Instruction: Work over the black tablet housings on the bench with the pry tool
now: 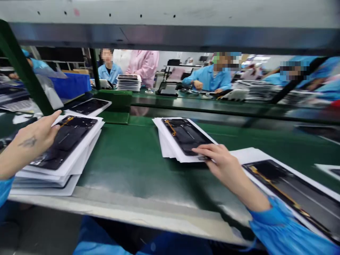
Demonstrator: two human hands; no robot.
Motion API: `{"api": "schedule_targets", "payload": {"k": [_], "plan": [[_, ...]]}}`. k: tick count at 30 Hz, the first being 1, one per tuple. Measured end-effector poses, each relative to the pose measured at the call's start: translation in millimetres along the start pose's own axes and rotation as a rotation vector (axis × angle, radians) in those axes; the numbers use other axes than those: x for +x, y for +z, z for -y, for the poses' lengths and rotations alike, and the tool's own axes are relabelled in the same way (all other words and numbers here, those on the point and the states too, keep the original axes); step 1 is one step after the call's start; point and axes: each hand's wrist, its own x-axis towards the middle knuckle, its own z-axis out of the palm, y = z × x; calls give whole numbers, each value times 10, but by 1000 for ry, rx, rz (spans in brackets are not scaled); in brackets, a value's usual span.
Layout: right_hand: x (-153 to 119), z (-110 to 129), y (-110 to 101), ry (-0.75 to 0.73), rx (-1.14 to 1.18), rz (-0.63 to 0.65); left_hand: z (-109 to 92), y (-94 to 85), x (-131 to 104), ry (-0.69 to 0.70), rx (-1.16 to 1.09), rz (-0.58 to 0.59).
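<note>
On the left, a black device panel (pixel 70 136) with an orange flex strip lies on a tall stack of white sheets (pixel 86 152). My left hand (pixel 39 138) rests at that panel's left edge, thumb and forefinger apart. A second dark panel (pixel 186 134) tops a smaller stack of white sheets (pixel 166 145) in the middle. Over its near right corner is my right hand (pixel 217 159), fingers closed on a small dark object (pixel 204 157), too blurred to name. Nearer on the right, a larger-looking panel (pixel 294 191) lies on white paper, partly behind my right forearm.
A green bench (pixel 127 159) has a pale front edge (pixel 148 216). Overhead runs a grey beam (pixel 170 35), with a green post (pixel 29 71) at left. Another panel (pixel 90 105) and a blue bin (pixel 70 85) stand back left. Several people in blue or pink work beyond.
</note>
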Motion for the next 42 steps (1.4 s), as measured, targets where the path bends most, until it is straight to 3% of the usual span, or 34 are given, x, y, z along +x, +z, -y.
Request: {"api": "schedule_targets", "payload": {"k": [3,6,10,14,17,20,23,25,27,29,31,35,37,39,42], "plan": [[4,-151,-4,-98,-17,237,-356,203,-249,328,-21,-104],[-34,-145,-43,-132,-44,359,-670,352,-467,547,-145,-111],[-34,-96,-80,-160,-38,404,-914,490,-582,683,-245,-86],[22,-112,-16,-181,-10,377,-1154,594,-536,715,-442,-34],[125,-113,25,-183,-10,321,-1452,703,-449,637,-719,179],[250,11,-5,-168,0,212,-1824,794,-323,369,-1083,606],[265,376,-56,-182,28,135,-2136,792,-214,20,-1503,951],[165,728,-55,-263,40,136,-2239,751,-208,-82,-1664,1045],[7,1080,-17,-377,13,177,-2232,714,-281,-89,-1694,991],[-153,1349,35,-423,61,227,-2121,706,-411,-100,-1623,856],[-278,1499,68,-336,249,215,-1939,734,-549,-140,-1525,773],[-428,1569,81,-49,538,79,-1588,813,-692,-169,-1344,806],[-487,1589,146,28,588,90,-1473,825,-688,-85,-1232,758],[-556,1641,272,76,683,113,-1375,811,-668,82,-1041,700],[-687,1757,478,99,767,113,-1231,734,-710,313,-545,597]]}}
